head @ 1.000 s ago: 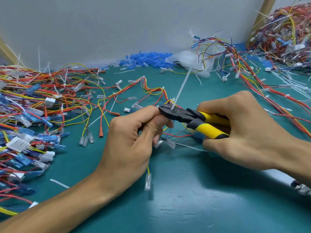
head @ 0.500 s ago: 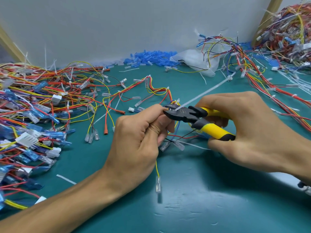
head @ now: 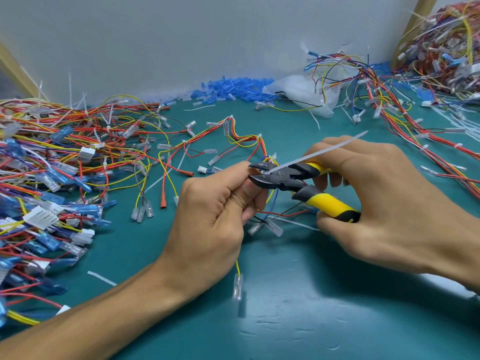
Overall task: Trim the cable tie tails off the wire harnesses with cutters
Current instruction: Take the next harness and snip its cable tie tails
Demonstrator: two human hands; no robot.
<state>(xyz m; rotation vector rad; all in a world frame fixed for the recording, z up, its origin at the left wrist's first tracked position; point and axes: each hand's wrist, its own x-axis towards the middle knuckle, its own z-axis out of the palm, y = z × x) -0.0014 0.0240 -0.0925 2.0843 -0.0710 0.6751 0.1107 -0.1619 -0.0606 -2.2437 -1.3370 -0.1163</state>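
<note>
My left hand (head: 215,216) is curled round a wire harness (head: 244,139), thumb and forefinger pinching it right at the cutter tips, above the middle of the green table (head: 311,320). My right hand (head: 389,203) grips the yellow-handled cutters (head: 283,178). Their jaws stand parted with the white cable tie tail (head: 324,152) lying between them, and the tail slants up over my right knuckles. A heap of harnesses (head: 52,165) covers the table's left edge and another pile (head: 446,48) fills the far right corner. Loose blue sleeves (head: 233,87) lie along the far edge beside a clear plastic bag (head: 298,92).
</note>
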